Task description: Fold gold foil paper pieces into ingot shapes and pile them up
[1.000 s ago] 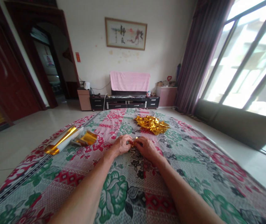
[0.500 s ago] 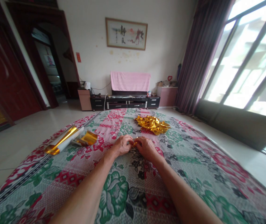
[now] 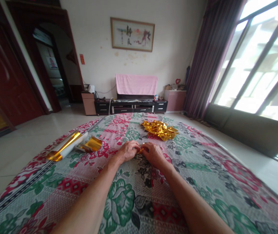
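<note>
Where your hands meet at the middle of the scene, a small piece of gold foil [image 3: 141, 149] is pinched between the fingertips of your left hand [image 3: 130, 150] and right hand [image 3: 153, 153], just above the flowered cloth [image 3: 119, 201]. It looks shiny, but your fingers hide most of it, so its shape cannot be told; it seems only partly worked. Farther off and slightly right, a heap of crinkled gold pieces [image 3: 160, 130] looks already done. On the left, the curled sheet [image 3: 93, 144] just beside the roll [image 3: 67, 146] appears left to do.
</note>
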The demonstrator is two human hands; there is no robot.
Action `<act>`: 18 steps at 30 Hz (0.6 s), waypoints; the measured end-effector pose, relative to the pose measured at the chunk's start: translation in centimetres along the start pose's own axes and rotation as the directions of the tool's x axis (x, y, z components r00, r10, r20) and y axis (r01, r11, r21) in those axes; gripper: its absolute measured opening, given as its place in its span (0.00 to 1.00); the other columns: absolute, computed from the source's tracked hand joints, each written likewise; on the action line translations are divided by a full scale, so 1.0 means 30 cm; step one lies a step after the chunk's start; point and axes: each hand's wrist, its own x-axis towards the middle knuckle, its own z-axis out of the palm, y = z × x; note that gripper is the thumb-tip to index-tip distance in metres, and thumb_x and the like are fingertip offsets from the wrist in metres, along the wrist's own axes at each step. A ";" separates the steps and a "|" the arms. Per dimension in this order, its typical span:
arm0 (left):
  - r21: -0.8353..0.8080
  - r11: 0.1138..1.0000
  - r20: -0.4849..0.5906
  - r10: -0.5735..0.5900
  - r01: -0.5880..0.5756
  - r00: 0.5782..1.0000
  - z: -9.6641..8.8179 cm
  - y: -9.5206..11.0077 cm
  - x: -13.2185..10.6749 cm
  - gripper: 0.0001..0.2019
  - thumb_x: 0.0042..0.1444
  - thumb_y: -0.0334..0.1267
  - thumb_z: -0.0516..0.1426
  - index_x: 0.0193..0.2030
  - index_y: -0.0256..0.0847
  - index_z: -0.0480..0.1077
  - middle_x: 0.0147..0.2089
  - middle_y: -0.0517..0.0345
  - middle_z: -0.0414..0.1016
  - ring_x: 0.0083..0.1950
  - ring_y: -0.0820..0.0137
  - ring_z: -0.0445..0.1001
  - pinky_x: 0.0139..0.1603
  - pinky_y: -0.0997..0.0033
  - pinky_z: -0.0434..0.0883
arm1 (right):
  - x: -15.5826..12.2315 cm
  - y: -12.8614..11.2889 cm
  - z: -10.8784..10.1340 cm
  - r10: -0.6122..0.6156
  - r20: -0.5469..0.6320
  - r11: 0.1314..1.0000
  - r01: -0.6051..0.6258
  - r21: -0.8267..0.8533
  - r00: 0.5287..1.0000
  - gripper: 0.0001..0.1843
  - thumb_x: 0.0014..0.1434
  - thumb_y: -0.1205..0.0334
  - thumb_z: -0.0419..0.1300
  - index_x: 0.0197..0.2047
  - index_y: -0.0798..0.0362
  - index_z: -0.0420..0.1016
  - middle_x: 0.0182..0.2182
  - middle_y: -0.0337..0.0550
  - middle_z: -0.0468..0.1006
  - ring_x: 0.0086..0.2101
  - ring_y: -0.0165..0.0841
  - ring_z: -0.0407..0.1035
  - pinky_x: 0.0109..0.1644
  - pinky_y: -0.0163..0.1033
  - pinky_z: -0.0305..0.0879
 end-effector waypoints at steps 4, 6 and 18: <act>-0.008 1.000 0.001 -0.016 0.016 1.000 0.000 0.004 0.005 0.11 0.48 0.27 0.52 0.30 0.40 0.75 0.42 0.58 0.75 0.44 0.71 0.71 0.52 0.71 0.66 | 0.001 -0.002 -0.001 0.017 0.010 1.000 -0.017 -0.009 1.000 0.11 0.51 0.71 0.53 0.34 0.53 0.76 0.32 0.42 0.78 0.33 0.31 0.70 0.38 0.31 0.59; -0.011 1.000 -0.015 -0.012 0.012 1.000 0.002 0.008 0.005 0.08 0.49 0.30 0.53 0.30 0.40 0.75 0.41 0.57 0.75 0.44 0.71 0.72 0.51 0.71 0.67 | 0.001 -0.002 -0.001 0.022 0.009 1.000 -0.022 -0.012 1.000 0.11 0.51 0.71 0.53 0.34 0.53 0.76 0.31 0.42 0.78 0.33 0.30 0.70 0.38 0.31 0.59; 0.023 1.000 -0.052 -0.016 0.017 0.999 -0.005 0.044 -0.006 0.04 0.47 0.31 0.57 0.29 0.39 0.72 0.39 0.55 0.75 0.42 0.69 0.72 0.47 0.69 0.67 | -0.004 0.002 -0.004 0.001 -0.005 1.000 -0.001 -0.002 1.000 0.11 0.53 0.69 0.53 0.36 0.54 0.75 0.32 0.44 0.78 0.33 0.31 0.70 0.37 0.32 0.59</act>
